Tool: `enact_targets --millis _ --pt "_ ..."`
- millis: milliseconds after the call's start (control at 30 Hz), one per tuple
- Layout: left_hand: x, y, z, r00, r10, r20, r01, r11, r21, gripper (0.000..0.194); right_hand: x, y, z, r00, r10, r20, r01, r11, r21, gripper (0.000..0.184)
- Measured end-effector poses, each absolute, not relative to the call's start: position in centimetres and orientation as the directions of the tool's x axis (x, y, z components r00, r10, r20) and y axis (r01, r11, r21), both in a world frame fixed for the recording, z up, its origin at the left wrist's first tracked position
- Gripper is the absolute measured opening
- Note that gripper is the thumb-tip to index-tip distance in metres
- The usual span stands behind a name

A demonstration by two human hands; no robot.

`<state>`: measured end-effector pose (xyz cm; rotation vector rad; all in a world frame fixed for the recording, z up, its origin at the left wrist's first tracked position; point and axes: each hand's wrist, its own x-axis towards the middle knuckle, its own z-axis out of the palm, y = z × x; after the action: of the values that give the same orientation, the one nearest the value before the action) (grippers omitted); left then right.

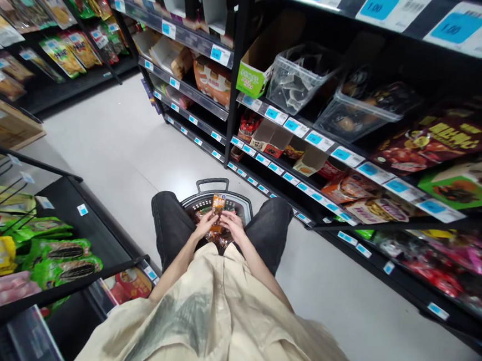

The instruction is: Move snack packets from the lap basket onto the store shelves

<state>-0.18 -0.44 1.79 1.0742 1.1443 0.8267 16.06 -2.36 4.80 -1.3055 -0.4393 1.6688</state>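
I am crouched in a shop aisle with my knees apart. Between them, on the floor, stands a dark shopping basket point(206, 200) with a raised handle. My left hand point(206, 222) and my right hand point(232, 224) are both closed on a bundle of orange-brown snack packets point(219, 206), held just above the basket. The fingers of each hand curl round the packets from either side. More packets lie in the basket beneath my hands, partly hidden by them.
Black shelving point(352, 150) with blue price tags, clear plastic bins point(299, 76) and cardboard boxes runs along the right. A lower shelf point(63, 255) of green and pink packets stands at my left. Grey floor point(115, 137) stretches ahead.
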Motion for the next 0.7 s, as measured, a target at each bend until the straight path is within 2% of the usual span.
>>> enact_targets --millis 133,333,700 --pt "-0.4 -0.3 2.2 0.165 0.918 -0.361 0.023 0.363 0.932 0.063 16.1 -2.2 3.7 0.192 0.779 -0.597 -0.422 -0.484 -0.767 0.043" --pt "-0.4 -0.4 2.4 0.166 0.890 -0.425 -0.089 0.443 0.892 0.074 16.1 -2.2 3.3 0.155 0.818 -0.553 -0.416 -0.454 -0.788 0.038" --pt "-0.5 -0.3 2.5 0.161 0.895 -0.417 -0.052 0.429 0.902 0.074 16.1 -2.2 3.4 0.142 0.811 -0.568 -0.427 -0.467 -0.774 0.038"
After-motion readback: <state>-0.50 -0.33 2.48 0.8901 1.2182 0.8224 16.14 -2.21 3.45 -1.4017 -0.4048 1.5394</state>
